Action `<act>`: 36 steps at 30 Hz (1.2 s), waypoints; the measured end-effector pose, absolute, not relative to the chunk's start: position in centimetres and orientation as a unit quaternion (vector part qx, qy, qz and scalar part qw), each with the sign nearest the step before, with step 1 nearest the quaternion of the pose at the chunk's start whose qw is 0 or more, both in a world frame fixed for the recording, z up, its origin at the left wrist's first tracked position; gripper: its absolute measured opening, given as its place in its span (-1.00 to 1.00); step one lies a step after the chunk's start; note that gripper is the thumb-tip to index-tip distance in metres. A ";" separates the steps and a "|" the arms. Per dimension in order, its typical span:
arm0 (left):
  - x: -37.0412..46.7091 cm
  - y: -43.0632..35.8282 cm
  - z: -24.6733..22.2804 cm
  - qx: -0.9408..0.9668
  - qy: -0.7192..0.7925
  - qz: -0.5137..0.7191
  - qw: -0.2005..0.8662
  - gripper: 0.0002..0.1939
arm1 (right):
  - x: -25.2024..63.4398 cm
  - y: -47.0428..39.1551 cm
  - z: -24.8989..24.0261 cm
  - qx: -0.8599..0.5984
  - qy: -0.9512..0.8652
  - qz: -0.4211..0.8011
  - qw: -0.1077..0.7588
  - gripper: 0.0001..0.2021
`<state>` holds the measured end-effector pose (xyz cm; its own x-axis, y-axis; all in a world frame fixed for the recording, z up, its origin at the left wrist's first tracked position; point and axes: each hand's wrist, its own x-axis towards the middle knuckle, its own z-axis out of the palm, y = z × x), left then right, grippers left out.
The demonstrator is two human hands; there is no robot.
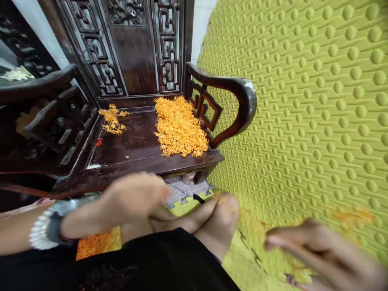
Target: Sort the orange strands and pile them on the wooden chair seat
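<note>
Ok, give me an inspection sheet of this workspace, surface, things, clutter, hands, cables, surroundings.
Surface: dark wooden chair seat, worn at the front edge.
Things: large heap of orange strands on the seat's right side; small heap at the back left; more orange strands on the floor by the lap.
Clutter: small red scrap at the seat's left edge.
Hands: left hand blurred over the legs; right hand blurred over the mat, grip unclear.
Cables: nothing seen.
Surroundings: green studded foam mat, carved chair back.
</note>
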<state>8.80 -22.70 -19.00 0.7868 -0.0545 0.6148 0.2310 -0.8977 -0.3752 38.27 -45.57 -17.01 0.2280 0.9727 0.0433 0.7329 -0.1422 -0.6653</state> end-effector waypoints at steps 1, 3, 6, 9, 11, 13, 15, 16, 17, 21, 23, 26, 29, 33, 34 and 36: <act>8.3 -21.3 -18.8 -0.908 -0.121 -0.330 0.228 -0.68 | 39.9 -46.3 -17.0 -0.765 -0.543 0.177 0.299 -0.73; 8.1 -18.4 -18.6 -0.900 -0.234 -0.304 0.205 -0.65 | 42.5 -47.1 -17.1 -0.806 -0.486 0.143 0.307 -0.66; 11.2 -14.4 -19.0 -0.919 -0.274 -0.239 0.151 -0.58 | 43.4 -45.7 -17.3 -0.799 -0.488 0.173 0.305 -0.65; 17.4 -10.8 -20.1 -0.932 -0.258 -0.222 0.126 -0.57 | 41.7 -42.6 -17.7 -0.760 -0.521 0.227 0.315 -0.67; 21.5 -8.2 -21.3 -0.935 -0.254 -0.226 0.097 -0.62 | 40.6 -40.6 -18.0 -0.743 -0.515 0.256 0.342 -0.67; 24.6 -5.5 -22.7 -0.938 -0.260 -0.225 0.043 -0.64 | 39.9 -39.1 -18.3 -0.721 -0.481 0.304 0.396 -0.68; 26.5 -3.1 -24.1 -0.937 -0.270 -0.223 -0.015 -0.65 | 39.7 -38.0 -18.5 -0.671 -0.437 0.378 0.465 -0.73; 27.0 -2.1 -24.7 -0.934 -0.279 -0.220 -0.043 -0.64 | 39.6 -37.6 -18.6 -0.640 -0.414 0.412 0.499 -0.76; 27.4 -1.2 -25.2 -0.928 -0.295 -0.218 -0.071 -0.63 | 39.5 -37.2 -18.6 -0.612 -0.389 0.441 0.529 -0.80; 27.8 0.9 -26.1 -0.877 -0.371 -0.265 -0.153 -0.59 | 38.8 -35.8 -18.2 -0.549 -0.317 0.483 0.604 -0.77; 27.7 1.5 -26.0 -0.851 -0.394 -0.309 -0.159 -0.59 | 38.2 -35.2 -17.8 -0.533 -0.307 0.486 0.621 -0.74; 27.5 2.0 -26.1 -0.830 -0.424 -0.326 -0.157 -0.50 | 37.1 -34.4 -17.3 -0.522 -0.296 0.475 0.643 -0.74; 27.5 2.4 -26.3 -0.815 -0.456 -0.317 -0.164 -0.36 | 36.1 -34.0 -17.1 -0.514 -0.281 0.467 0.662 -0.74; 27.7 1.0 -25.3 -0.799 -0.387 -0.416 -0.196 -0.39 | 35.5 -33.7 -17.0 -0.512 -0.281 0.448 0.677 -0.75; 27.6 -0.2 -24.8 -0.793 -0.341 -0.459 -0.211 -0.39 | 35.4 -33.5 -17.0 -0.512 -0.286 0.435 0.683 -0.76; 27.0 -4.0 -23.6 -0.772 -0.235 -0.528 -0.265 -0.41 | 35.2 -33.1 -17.3 -0.503 -0.304 0.398 0.705 -0.77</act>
